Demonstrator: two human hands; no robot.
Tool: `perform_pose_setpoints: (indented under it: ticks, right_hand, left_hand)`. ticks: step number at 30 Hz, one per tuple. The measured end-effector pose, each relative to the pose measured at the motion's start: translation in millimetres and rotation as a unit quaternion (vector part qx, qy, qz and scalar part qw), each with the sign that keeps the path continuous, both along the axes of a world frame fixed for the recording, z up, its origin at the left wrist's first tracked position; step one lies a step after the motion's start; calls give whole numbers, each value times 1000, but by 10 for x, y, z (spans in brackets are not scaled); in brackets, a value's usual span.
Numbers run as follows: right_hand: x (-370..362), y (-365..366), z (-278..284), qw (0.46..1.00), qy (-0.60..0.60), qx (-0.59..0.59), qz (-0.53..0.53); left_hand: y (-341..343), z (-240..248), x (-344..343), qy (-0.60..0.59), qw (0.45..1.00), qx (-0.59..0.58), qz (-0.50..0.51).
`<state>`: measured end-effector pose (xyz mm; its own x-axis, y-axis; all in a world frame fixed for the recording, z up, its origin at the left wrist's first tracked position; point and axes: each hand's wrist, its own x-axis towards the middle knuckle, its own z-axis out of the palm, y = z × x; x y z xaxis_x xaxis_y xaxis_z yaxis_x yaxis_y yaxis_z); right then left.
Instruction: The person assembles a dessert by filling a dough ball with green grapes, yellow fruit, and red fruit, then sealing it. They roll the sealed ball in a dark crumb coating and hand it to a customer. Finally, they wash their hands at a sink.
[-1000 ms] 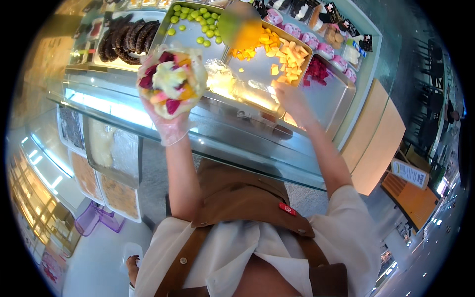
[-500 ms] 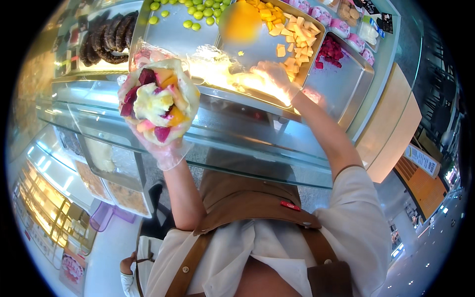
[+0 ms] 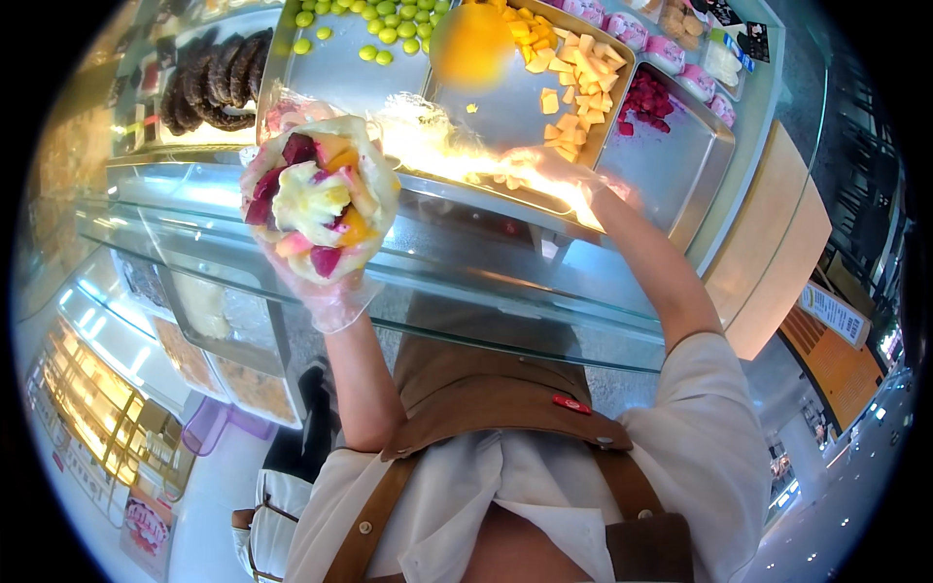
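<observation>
My left hand (image 3: pixel 330 291), in a clear plastic glove, is closed around the underside of a pale, bowl-shaped wrapped dessert (image 3: pixel 316 199). Cream sits at its middle, ringed by dark red, orange and pink fruit pieces. Over the near edge of a metal tray (image 3: pixel 505 107), my right hand (image 3: pixel 544 170) is close to pale orange fruit cubes (image 3: pixel 593 73). Bright glare washes out its fingers, so I cannot tell whether they hold anything. Yellow mango cubes (image 3: pixel 530 29) lie farther back in that tray.
Green grapes (image 3: pixel 394 24) fill part of the tray to the left. Dark red fruit cubes (image 3: pixel 646 102) lie in the right-hand tray. Dark curved pastries (image 3: pixel 219 83) sit far left. A glass edge (image 3: pixel 486 325) crosses before me. Behind at lower left is another person (image 3: pixel 282 505).
My left hand and the dessert have shifted slightly right. My right hand has moved a little toward me and right, away from the pale orange cubes. The person behind has moved.
</observation>
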<state>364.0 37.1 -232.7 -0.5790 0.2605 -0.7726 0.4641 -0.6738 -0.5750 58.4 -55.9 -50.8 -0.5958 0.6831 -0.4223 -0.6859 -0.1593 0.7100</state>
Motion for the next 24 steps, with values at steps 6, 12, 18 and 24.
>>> perform_pose_setpoints:
  ticks: [6,12,18,24]
  right_hand:
    - [233,33,938,993,0,85,-86]
    - [192,-2,2261,979,79,149,-119]
    - [146,-216,2937,963,153,161,-153]
    - [-465,-609,3498,833,-3,531,-155]
  left_hand:
    - [89,215,121,-76,991,83,-79]
    - [125,365,298,-190,967,150,-73]
    - [149,502,382,-338,902,232,-137]
    - [252,847,576,-270,941,166,-120]
